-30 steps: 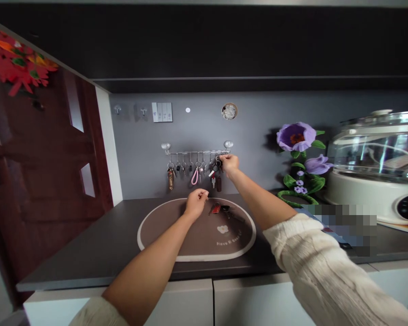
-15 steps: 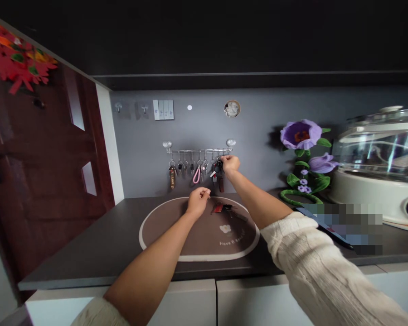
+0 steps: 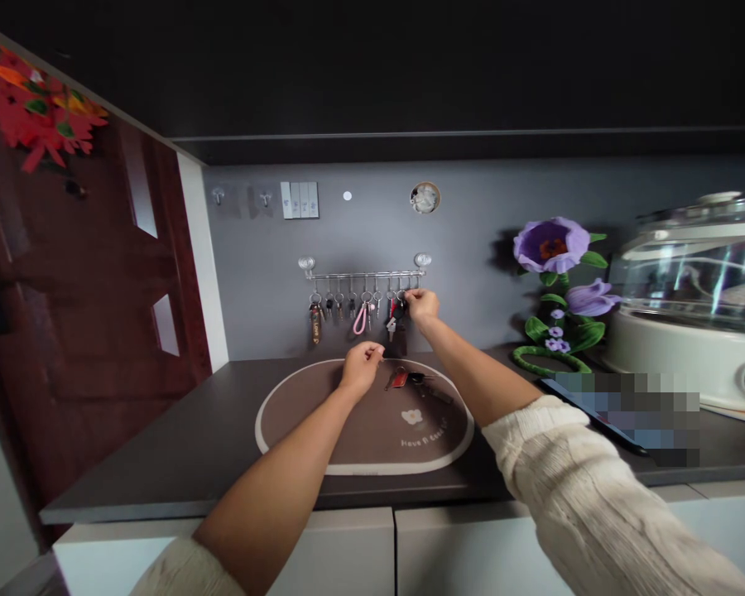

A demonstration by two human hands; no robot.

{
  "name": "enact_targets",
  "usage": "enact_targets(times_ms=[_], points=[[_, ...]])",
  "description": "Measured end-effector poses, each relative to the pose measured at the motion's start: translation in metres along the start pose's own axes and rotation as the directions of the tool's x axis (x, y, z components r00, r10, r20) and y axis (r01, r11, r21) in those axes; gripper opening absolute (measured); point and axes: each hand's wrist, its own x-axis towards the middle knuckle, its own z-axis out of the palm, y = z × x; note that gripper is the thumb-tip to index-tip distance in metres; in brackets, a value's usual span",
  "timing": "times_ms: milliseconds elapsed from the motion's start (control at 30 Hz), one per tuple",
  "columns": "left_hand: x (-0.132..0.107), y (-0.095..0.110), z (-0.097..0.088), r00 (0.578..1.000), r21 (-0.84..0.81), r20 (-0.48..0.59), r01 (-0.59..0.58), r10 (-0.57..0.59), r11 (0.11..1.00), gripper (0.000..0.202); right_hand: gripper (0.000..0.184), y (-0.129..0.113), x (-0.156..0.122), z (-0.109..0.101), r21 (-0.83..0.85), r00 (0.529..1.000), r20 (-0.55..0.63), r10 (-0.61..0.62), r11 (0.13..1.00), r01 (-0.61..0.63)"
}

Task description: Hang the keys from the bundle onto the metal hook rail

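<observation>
Although both hands are up, neither grip can be confirmed. The left hand (image 3: pixel 361 370) is pinched nearly closed above the brown oval mat (image 3: pixel 323 422), its contents unseen, near the loose keys (image 3: pixel 406 381). The right hand (image 3: pixel 420 305), curled, touches the hanging keys (image 3: pixel 392 325) on the steel hook rail (image 3: pixel 363 275); a snagged ring could unhook them.

**Lettering is showing on a mat and a key fob**
The brown oval place mat (image 3: pixel 323 422) is carrying a curved printed line near its lower right edge, starting "Have", with the rest too blurred to read for certain. The brown key fob (image 3: pixel 315 329) is bearing small upright lettering, seemingly "Love".
</observation>
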Motion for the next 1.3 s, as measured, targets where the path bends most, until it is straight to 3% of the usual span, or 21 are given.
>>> enact_targets(times_ms=[167,433,733,900,1067,1167,1300], points=[[0.0,0.001,0.001,1.0,0.0,0.015,0.014,-0.014,1.0,0.021,0.013,0.004,0.001,-0.002,0.081,0.999,0.04,-0.001,0.997,-0.002],[-0.001,0.001,0.0,0.999,0.006,0.052,0.006,-0.007,1.0,0.022,0.013,-0.011,-0.008,-0.018,0.021,0.991,0.134,0.005,1.0,-0.008],[-0.003,0.005,-0.001,0.996,0.031,0.087,0.011,-0.013,0.999,0.021,0.015,-0.008,-0.011,-0.03,0.105,0.975,0.219,0.028,0.993,-0.052],[-0.004,0.004,-0.001,0.99,0.044,0.135,-0.038,0.032,0.998,0.021,0.009,-0.015,-0.035,-0.047,0.183,0.935,0.343,0.087,0.97,-0.158],[-0.006,0.008,-0.001,0.984,0.082,0.173,-0.051,0.036,0.995,0.019,0.007,-0.013,-0.067,-0.066,0.146,0.876,0.466,0.126,0.965,-0.217],[-0.008,0.01,-0.002,0.982,0.112,0.181,-0.067,0.046,0.991,0.019,0.008,0.001,-0.081,-0.074,0.088,0.838,0.534,0.112,0.978,-0.187],[-0.01,0.011,-0.002,0.977,0.143,0.205,-0.085,0.054,0.986,0.02,0.012,0.023,-0.09,-0.084,-0.051,0.807,0.589,0.037,0.999,-0.008]])
